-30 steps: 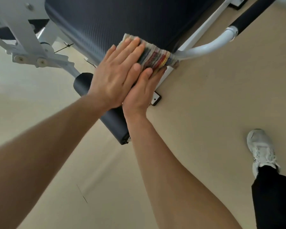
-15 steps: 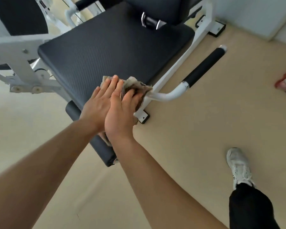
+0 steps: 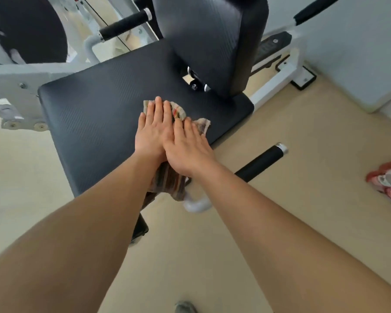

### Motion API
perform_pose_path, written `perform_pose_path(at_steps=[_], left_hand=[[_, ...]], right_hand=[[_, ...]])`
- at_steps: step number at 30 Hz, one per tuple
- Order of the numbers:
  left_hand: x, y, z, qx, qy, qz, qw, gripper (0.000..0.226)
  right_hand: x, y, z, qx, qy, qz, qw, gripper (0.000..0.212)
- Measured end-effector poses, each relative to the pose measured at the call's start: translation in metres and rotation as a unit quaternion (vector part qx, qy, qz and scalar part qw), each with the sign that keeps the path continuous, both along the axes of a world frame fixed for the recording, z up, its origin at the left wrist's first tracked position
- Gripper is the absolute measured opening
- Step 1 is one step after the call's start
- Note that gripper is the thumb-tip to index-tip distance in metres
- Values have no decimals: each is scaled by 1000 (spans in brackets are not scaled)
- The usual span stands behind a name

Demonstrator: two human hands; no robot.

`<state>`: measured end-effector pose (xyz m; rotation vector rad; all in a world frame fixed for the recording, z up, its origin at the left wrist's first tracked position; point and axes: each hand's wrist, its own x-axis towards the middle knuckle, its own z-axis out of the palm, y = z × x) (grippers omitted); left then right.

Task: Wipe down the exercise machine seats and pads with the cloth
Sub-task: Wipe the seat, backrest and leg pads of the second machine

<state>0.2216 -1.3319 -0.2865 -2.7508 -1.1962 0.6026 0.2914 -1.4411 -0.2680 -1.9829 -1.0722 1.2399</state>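
Your left hand (image 3: 152, 134) and right hand (image 3: 186, 152) press the cloth (image 3: 202, 125) flat, fingers (image 3: 158, 109) straight and together; most of the seat (image 3: 88, 114) lies left, nearest your left hand.

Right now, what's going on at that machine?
A person is wiping the black seat of an exercise machine. The left hand and the right hand lie side by side with straight fingers, pressing a striped cloth onto the seat near its right edge. The near end of the cloth hangs off the seat over the white handle tube. The upright backrest stands behind, untouched at this moment.
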Motion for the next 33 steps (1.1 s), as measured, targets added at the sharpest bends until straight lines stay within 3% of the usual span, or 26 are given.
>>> perform_pose_path(at_steps=[6, 9, 11, 14, 19, 25, 30, 33], left_hand=[[43, 53, -14, -7, -19, -12, 1000, 70], [63, 80, -18, -10, -36, -16, 999, 67], [75, 97, -22, -9, -56, -10, 998, 65], [91, 119, -27, -8, -82, 2, 997, 64], [102, 144, -31, 10, -190, 20, 982, 49], [113, 187, -32, 57, -114, -36, 991, 44], [110, 184, -36, 29, -115, -27, 993, 52], [101, 146, -35, 33, -126, -5, 991, 56]], right_hand=[[33, 43, -19, 20, -52, -17, 998, 68], [38, 53, -21, 80, -182, -78, 977, 59], [37, 55, -23, 71, -228, -69, 969, 58], [41, 65, -32, 4, -229, -4, 973, 69], [67, 114, -40, -19, -204, -20, 979, 67], [79, 174, -35, -28, -130, -89, 987, 66], [82, 165, -44, -37, -160, -75, 984, 62], [74, 128, -45, -27, -252, -54, 966, 53]])
